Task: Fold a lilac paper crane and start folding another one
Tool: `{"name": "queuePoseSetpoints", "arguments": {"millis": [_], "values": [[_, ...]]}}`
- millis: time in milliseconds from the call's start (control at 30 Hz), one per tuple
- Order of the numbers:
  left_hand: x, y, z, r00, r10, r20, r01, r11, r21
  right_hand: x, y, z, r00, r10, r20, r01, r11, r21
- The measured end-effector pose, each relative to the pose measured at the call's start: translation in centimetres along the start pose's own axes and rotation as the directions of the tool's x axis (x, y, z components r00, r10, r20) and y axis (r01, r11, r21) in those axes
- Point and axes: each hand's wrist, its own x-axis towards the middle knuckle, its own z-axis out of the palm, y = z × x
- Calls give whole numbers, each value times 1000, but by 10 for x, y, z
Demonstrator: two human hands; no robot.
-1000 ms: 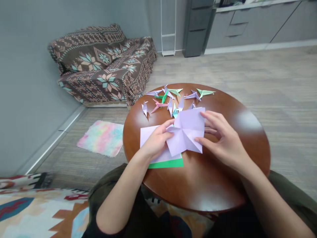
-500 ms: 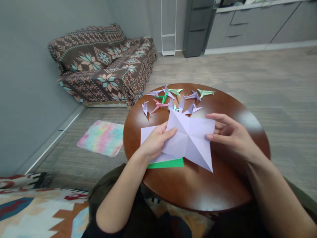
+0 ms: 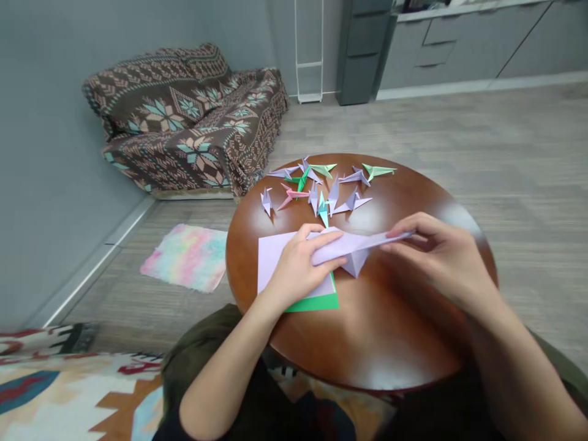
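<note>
A creased lilac sheet of origami paper (image 3: 350,245) is held up over the round table, its flaps partly collapsed inward and one point hanging down. My left hand (image 3: 305,260) grips its left side between the thumb and fingers. At the right corner, my right hand (image 3: 434,251) pinches the paper. Below my left hand lies a stack of lilac paper (image 3: 272,254) with a green sheet (image 3: 316,303) showing along its near edge. Just beyond the held paper stands a light blue paper crane (image 3: 323,208).
Several folded cranes, among them a pink crane (image 3: 291,195) and a green crane (image 3: 301,180), sit at the far side of the brown table (image 3: 367,343). A covered sofa (image 3: 197,122) and a pastel mat (image 3: 186,257) are to the left.
The lilac sheet was spread nearly flat facing me; now its sides are brought together and it appears narrow. Both hands have shifted their hold, and the light blue crane shows more fully.
</note>
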Motion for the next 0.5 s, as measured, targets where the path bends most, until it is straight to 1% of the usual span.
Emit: {"name": "queuePoseSetpoints", "arguments": {"millis": [67,100,167,233,300,367,433,500], "values": [[0,-1,-2,997,51,56,-53,998,24,-1,2,-7,987,-150,52,157,971,-181],[0,0,-3,993,74,92,-77,997,31,-2,2,-10,976,-195,93,213,941,-264],[0,4,-7,980,115,162,-120,992,21,-6,-3,-13,956,-226,190,285,870,-401],[0,12,-11,958,151,242,-146,988,-38,-12,-12,-13,933,-232,274,343,801,-491],[0,22,-14,931,170,322,-138,983,-120,-17,-24,-11,898,-271,346,419,763,-492],[0,32,-17,926,132,355,-88,987,-136,-20,-36,-9,869,-309,387,471,759,-450],[-1,40,-21,923,93,375,-53,992,-116,-20,-46,-7,863,-327,385,479,771,-419],[-1,43,-23,921,72,384,-36,994,-101,-20,-53,-6,871,-309,383,455,802,-388]]}}
